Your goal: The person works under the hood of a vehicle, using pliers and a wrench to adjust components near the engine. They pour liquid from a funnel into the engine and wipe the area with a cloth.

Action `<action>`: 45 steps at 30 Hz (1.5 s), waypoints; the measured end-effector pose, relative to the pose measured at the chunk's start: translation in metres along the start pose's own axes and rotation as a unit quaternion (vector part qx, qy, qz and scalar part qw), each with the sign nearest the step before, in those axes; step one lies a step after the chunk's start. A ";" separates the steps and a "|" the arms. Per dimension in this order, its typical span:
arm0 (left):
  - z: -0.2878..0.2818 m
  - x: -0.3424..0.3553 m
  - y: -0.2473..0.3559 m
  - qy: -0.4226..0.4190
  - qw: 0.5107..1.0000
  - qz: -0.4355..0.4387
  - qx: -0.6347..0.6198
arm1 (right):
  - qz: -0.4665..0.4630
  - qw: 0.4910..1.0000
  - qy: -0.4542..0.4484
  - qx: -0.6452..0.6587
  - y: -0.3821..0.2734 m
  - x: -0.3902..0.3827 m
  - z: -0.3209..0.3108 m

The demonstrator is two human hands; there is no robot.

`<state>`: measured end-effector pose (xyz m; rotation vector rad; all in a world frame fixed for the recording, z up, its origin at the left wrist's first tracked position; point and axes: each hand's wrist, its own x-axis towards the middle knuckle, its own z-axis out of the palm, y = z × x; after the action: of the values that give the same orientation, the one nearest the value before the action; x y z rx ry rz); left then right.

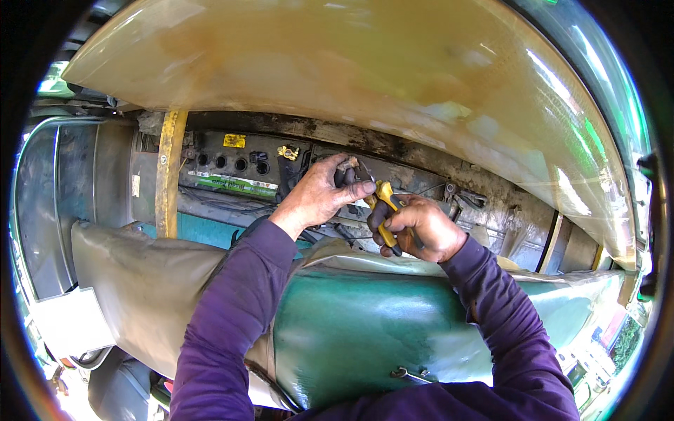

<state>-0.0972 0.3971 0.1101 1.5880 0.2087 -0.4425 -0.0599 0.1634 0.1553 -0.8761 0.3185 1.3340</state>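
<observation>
My right hand (427, 228) is closed round a pair of yellow-and-black pliers (384, 200), whose head points up and left. Close beside the jaws, my left hand (324, 193) has its thumb and fingers pinched on a small brownish piece (348, 163); the fingers partly cover it, and its kind cannot be made out. Both hands are over a dark battery (225, 165) with round caps, a yellow sticker and a green label strip. A brass-coloured terminal clamp (287, 152) sits on the battery, left of my left hand.
A raised tan panel (295, 56) slants overhead, with a yellow upright bar (168, 175) at its left. Nearer me lies a green padded cover (365, 326), with a wrench (409, 376) on it. Cables (225, 200) run along the battery, and a tan cover (140, 281) drapes at left.
</observation>
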 end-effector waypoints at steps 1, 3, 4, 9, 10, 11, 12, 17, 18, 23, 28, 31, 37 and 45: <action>0.000 0.001 0.000 -0.029 0.999 -0.019 -0.005 | -0.048 0.980 0.018 -0.193 0.002 -0.001 -0.001; 0.000 0.001 -0.001 -0.048 0.998 -0.028 0.000 | -0.104 0.910 0.017 -0.401 0.005 -0.003 -0.002; 0.001 0.001 -0.001 -0.037 0.999 -0.019 0.009 | -0.104 0.882 0.034 -0.459 0.007 -0.004 -0.001; 0.006 -0.001 0.000 0.009 0.999 0.000 0.044 | -0.083 0.917 0.138 -0.365 0.017 -0.010 0.014; 0.006 -0.001 0.001 0.018 0.998 0.001 0.058 | -0.059 0.938 0.151 -0.306 0.020 -0.010 0.018; 0.004 -0.001 0.001 0.021 0.997 -0.016 0.070 | -0.050 0.954 0.153 -0.253 0.022 -0.009 0.023; 0.004 0.000 0.002 0.024 0.997 -0.015 0.066 | -0.060 0.968 0.147 -0.193 0.024 -0.008 0.026; 0.007 0.003 0.002 0.031 0.998 -0.046 0.039 | -0.023 0.991 0.130 -0.020 0.026 0.000 0.026; 0.009 0.003 0.001 0.028 0.998 -0.051 0.008 | -0.048 0.991 0.098 -0.073 0.024 0.002 0.020; 0.006 0.000 0.004 -0.014 0.997 -0.070 0.018 | 0.021 0.999 -0.025 0.006 0.003 0.005 -0.019; -0.001 -0.016 0.013 -0.033 0.997 0.015 0.064 | 0.030 0.987 -0.156 0.023 -0.004 0.006 -0.037; -0.002 -0.017 0.021 -0.041 0.996 0.011 0.079 | 0.030 0.975 -0.214 0.052 -0.003 0.011 -0.041; -0.003 -0.015 0.023 -0.005 0.996 0.075 0.040 | 0.071 0.936 -0.279 0.204 0.013 0.021 -0.037; -0.003 0.002 0.000 -0.004 0.999 0.042 -0.017 | 0.023 0.971 -0.209 0.115 0.010 0.029 -0.037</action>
<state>-0.0948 0.3996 0.1090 1.5552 0.1431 -0.3785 -0.0516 0.1571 0.1086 -0.3815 0.1577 1.4542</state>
